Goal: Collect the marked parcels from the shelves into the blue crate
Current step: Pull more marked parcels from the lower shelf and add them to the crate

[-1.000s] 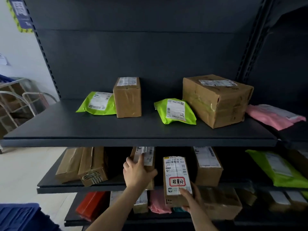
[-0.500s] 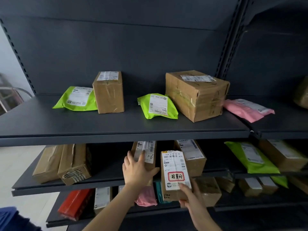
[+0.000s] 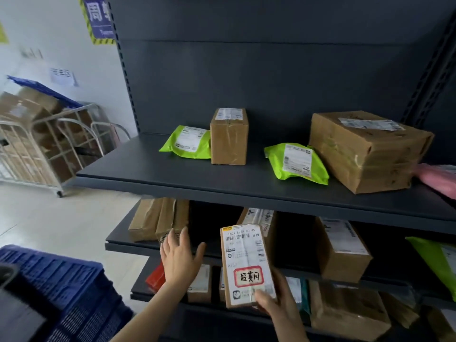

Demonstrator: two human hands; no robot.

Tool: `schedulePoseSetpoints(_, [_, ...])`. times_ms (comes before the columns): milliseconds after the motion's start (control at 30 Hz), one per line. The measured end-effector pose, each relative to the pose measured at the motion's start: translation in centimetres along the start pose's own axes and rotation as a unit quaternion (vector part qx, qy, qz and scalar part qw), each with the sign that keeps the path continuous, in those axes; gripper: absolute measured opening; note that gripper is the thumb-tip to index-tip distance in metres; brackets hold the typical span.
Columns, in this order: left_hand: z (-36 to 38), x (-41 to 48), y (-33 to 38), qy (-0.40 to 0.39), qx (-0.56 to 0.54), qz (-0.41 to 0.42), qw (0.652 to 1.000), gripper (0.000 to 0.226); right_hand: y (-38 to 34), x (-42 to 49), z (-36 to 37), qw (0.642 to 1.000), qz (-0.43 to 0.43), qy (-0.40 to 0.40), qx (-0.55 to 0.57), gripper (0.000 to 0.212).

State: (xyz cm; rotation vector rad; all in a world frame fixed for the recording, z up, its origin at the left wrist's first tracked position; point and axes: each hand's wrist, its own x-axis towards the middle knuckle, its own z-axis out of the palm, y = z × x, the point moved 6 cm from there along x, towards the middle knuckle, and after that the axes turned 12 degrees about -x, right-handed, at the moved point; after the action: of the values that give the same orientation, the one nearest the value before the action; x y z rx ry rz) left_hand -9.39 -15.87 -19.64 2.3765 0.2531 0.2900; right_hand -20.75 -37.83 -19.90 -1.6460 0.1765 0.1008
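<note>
My right hand (image 3: 276,302) grips the lower end of a small brown parcel (image 3: 246,262) with a white label and a red-framed mark, held upright in front of the middle shelf (image 3: 123,245). My left hand (image 3: 180,260) hovers with fingers spread, left of that parcel, touching nothing. The blue crate (image 3: 61,292) sits at the lower left, below my left arm.
The top shelf (image 3: 222,188) carries two green mailers (image 3: 187,141), a small box (image 3: 229,137), a large box (image 3: 367,149) and a pink mailer (image 3: 439,178). More boxes fill the middle and lower shelves. A wire cart (image 3: 49,144) with cartons stands at left.
My left hand has let go of the box on the middle shelf and drawn back. My right hand has pulled the marked parcel out. My view has swung left, showing the crate.
</note>
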Motion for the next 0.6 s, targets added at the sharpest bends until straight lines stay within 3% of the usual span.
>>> schedulePoseSetpoints(233, [-2.3, 5.5, -5.0, -0.033, 0.025, -0.062, 0.997, 0.084, -0.7, 1.6, 6.7, 0.999, -0.029, -0.014, -0.021, 0.056])
schedulePoseSetpoints(367, [-1.4, 8.1, -5.5, -0.082, 0.039, -0.045, 0.995, 0.084, 0.9, 4.1, 9.9, 0.999, 0.035, 0.003, 0.002, 0.043])
schedulePoseSetpoints(500, [0.1, 9.9, -5.8, -0.139, 0.073, -0.036, 0.987, 0.088, 2.5, 6.3, 11.0, 0.993, 0.105, 0.037, 0.04, 0.052])
schedulePoseSetpoints(600, [0.9, 10.6, -5.7, -0.15, 0.088, -0.023, 0.984, 0.084, 3.5, 7.2, 10.8, 0.989, 0.117, 0.077, 0.043, 0.038])
